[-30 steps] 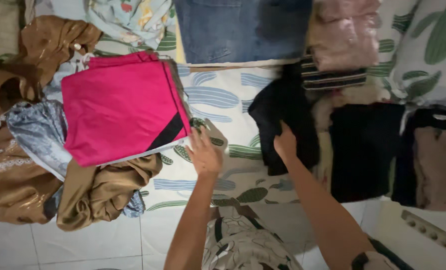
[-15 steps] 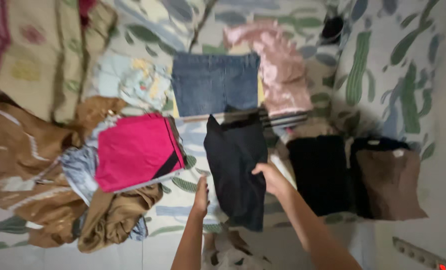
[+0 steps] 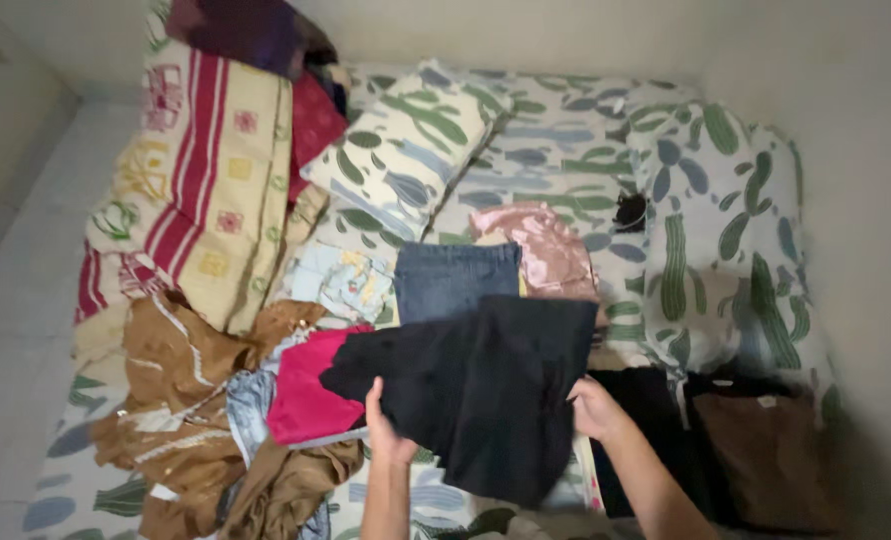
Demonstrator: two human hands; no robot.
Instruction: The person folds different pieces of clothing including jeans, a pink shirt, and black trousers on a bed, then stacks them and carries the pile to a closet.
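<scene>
Both hands, left hand [image 3: 384, 428] and right hand [image 3: 594, 408], pinch a black garment [image 3: 476, 385], held spread above the bed [image 3: 566, 140]. Folding appears underway; next move likely requires aligned edges.

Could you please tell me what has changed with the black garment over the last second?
Both hands, left and right, have lifted the black garment off the bed and spread it out. The pink garment, jeans and folded piles stayed put.
</scene>
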